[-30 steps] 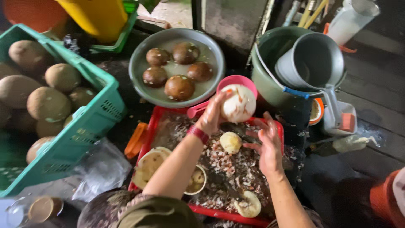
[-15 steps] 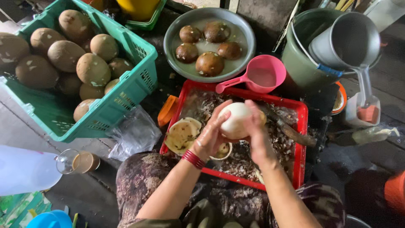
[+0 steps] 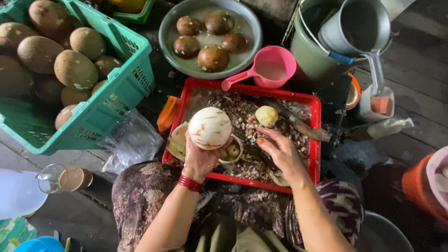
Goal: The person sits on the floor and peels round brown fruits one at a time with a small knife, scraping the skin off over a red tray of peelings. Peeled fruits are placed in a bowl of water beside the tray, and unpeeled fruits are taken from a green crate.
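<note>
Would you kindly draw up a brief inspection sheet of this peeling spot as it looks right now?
Surface: red tray littered with husk scraps, on dark planks.
Job's things: peeled white coconut; knife lying in the tray.
Clutter: green crate of brown coconuts, metal basin, pink scoop, plastic bag.
Grippers: left hand holds the coconut; right hand rests open on the scraps.
Cables: nothing seen.
Surroundings: green bucket, glass mug.

The green crate (image 3: 119, 100) of brown coconuts runs off the left and far edges; the peeled white coconut (image 3: 210, 128) hides most of the left hand (image 3: 199, 158); the right hand (image 3: 281, 151) covers part of the red tray (image 3: 315, 140); an orange container (image 3: 422, 186) is cut off at right.
</note>
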`<action>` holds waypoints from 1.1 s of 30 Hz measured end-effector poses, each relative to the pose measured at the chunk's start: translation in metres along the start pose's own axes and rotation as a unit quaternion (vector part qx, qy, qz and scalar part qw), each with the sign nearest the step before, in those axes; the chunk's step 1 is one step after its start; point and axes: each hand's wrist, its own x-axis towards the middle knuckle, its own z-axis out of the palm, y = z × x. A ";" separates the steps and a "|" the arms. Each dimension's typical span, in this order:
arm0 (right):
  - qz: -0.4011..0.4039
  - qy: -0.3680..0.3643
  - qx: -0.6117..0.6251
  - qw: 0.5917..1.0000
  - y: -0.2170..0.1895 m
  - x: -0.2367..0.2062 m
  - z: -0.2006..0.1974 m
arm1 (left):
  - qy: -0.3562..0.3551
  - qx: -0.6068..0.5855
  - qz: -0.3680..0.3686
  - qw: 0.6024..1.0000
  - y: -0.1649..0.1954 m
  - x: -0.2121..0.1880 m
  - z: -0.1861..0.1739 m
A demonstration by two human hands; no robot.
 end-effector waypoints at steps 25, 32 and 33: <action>0.013 0.015 0.168 0.986 -0.019 0.002 0.043 | -0.017 0.313 0.006 0.950 -0.023 -0.010 0.023; 0.043 0.049 0.270 0.961 0.002 0.013 0.030 | -0.040 0.305 0.274 0.911 0.046 -0.001 -0.021; 0.071 0.066 0.277 0.956 0.007 0.016 0.025 | 0.027 0.309 0.298 0.903 0.060 0.001 -0.023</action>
